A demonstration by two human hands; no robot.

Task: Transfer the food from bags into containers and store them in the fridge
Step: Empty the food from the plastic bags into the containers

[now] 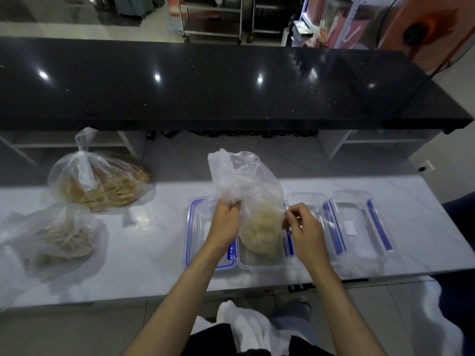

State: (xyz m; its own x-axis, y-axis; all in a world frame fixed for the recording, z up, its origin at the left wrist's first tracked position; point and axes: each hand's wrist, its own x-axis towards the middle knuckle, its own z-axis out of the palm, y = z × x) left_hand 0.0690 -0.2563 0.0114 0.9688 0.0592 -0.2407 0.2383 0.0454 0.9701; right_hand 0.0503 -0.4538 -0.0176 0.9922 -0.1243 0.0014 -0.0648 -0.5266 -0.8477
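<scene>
A clear plastic bag [246,181] holding a pale clump of noodles [261,231] hangs over an open clear container [259,262] on the white counter. My left hand [226,219] grips the bunched left side of the bag. My right hand [299,223] pinches the bag's right edge beside the noodles. The noodle clump sags into the container. A blue-rimmed lid [191,227] lies flat just left of the container, partly under my left forearm.
Two more bags of food lie at the left: a knotted one [102,183] further back and a looser one [59,242] near the front edge. Clear containers with blue clips [357,224] sit at the right. A black raised ledge [205,83] runs behind the counter.
</scene>
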